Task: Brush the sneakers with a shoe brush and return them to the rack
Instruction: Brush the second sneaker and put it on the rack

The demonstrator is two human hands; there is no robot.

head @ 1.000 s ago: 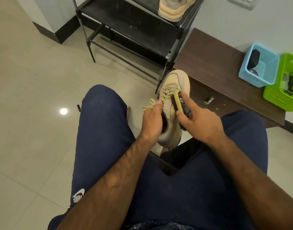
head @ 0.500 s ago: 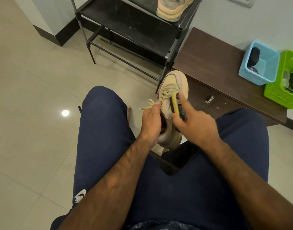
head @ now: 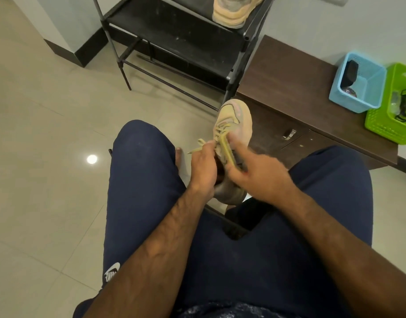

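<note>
**Sneaker gripped, brush on the laces**

Seated. The view runs down over my navy trousers point(head: 140, 180) to the tiled floor point(head: 48, 134).

Left hand point(head: 203, 166): fingers curled into the shoe's opening, gripping the sneaker point(head: 237, 120) at its heel end. The sneaker is held off the floor between my knees, sole down, toe pointing away toward the near left corner of the brown worktop point(head: 289, 72). A loose lace point(head: 198, 143) sticks out to the left, past my knuckles.

Right hand point(head: 259, 177): closed round the shoe brush point(head: 228, 150), with one finger stretched forward beside it. The brush's yellow back lies along the laced part of the upper. Hand and brush are blurred, so I cannot tell whether the bristles are touching.

Second sneaker point(head: 236, 10): on the upper shelf of the black rack point(head: 174, 37), at the shelf's right end, partly cut off by the top of the view. The rack stands just left of the worktop.

At the worktop's right end a blue basket point(head: 360, 99) and a green basket point(head: 381, 125) sit side by side and touching, each holding dark items too small to identify.
</note>
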